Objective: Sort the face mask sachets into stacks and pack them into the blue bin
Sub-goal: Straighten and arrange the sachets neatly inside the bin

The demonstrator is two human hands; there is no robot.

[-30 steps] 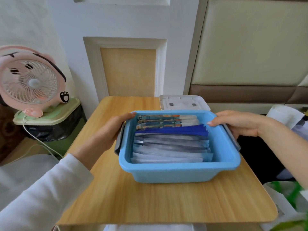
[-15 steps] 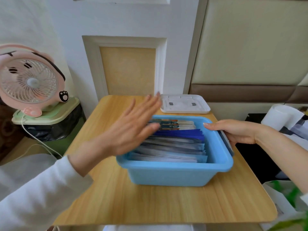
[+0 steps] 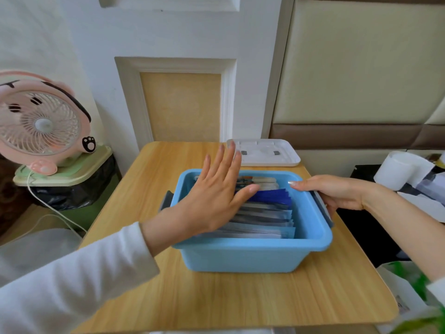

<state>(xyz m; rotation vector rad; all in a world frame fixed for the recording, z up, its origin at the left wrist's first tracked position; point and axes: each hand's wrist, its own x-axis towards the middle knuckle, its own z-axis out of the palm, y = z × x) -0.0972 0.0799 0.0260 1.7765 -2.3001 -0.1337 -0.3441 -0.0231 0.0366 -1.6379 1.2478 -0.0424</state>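
The blue bin (image 3: 252,257) stands in the middle of the wooden table (image 3: 216,302). Inside it, face mask sachets (image 3: 265,216) stand on edge in rows: silver-grey ones at the front, dark blue ones behind, colourful ones at the back. My left hand (image 3: 214,196) hovers flat over the bin's left half with fingers spread, covering part of the sachets. My right hand (image 3: 337,192) grips the bin's right rim beside its grey latch, with the thumb on the rim.
The bin's white lid (image 3: 263,153) lies at the table's far edge. A pink desk fan (image 3: 41,124) sits on a green-lidded container to the left, its white cable hanging down. A white roll (image 3: 395,171) and papers lie on the right.
My left hand let go of the bin's left side and rose over the sachets, fingers spread. The bin shifted slightly. My right hand stayed on the right rim.
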